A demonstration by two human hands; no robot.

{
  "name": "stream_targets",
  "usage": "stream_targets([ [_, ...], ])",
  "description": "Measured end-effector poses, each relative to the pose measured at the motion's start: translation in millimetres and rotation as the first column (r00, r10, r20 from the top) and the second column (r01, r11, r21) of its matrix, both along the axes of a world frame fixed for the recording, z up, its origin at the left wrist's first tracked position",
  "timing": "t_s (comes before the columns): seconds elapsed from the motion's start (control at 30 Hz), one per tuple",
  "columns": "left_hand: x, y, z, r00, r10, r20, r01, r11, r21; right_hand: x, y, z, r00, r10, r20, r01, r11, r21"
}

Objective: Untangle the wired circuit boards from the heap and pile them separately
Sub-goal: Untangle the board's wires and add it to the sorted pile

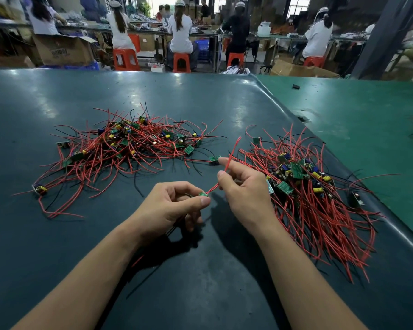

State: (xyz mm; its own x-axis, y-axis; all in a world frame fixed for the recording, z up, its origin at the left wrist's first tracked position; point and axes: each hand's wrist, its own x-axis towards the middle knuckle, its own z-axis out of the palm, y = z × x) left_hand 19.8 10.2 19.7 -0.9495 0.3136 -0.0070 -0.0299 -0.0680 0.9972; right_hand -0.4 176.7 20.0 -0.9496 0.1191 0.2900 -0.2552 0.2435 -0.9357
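A tangled heap (126, 146) of small green circuit boards with red and black wires lies at the left of the dark green table (200, 96). A second pile (305, 194) of the same boards lies at the right, its wires running toward me. Between them, my left hand (172, 208) pinches one small green board (203, 194) between thumb and fingers. Its red wire (229, 158) runs up and right through my right hand (243, 186), which pinches it between thumb and forefinger. More of its wires hang below my left hand.
One lone board (214, 159) with a black wire lies just beyond my right hand. A lighter green table (367, 120) adjoins on the right, with a small black part (296, 86) on it. Several people sit on red stools (181, 63) at benches beyond the far edge.
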Motion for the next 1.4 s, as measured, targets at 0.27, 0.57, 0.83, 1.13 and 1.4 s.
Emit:
stream_targets([
  [0.27,3.7,0.9,4.1,1.0,-0.006,0.001,0.006,1.0,-0.024,-4.1,3.8,-5.1,0.988,-0.123,-0.096,0.131,0.987,0.088],
  [0.57,7.0,1.1,11.3,0.997,-0.072,0.002,0.072,0.997,-0.034,-2.0,7.7,-2.9,0.942,-0.231,-0.244,0.251,0.967,0.053],
  [0.83,3.9,-3.9,15.5,0.998,0.024,0.064,-0.038,0.974,0.223,-4.3,8.5,3.4,0.987,-0.161,0.013,0.154,0.912,-0.38],
  [1.13,-1.8,4.5,7.0,0.978,0.205,0.022,-0.203,0.939,0.279,8.2,-18.3,-15.0,0.951,0.28,-0.129,-0.249,0.945,0.211],
  [1.4,-5.1,6.8,2.4,0.924,0.376,-0.066,-0.348,0.901,0.258,12.9,-25.8,-13.6,0.952,0.243,-0.185,-0.233,0.97,0.074],
])
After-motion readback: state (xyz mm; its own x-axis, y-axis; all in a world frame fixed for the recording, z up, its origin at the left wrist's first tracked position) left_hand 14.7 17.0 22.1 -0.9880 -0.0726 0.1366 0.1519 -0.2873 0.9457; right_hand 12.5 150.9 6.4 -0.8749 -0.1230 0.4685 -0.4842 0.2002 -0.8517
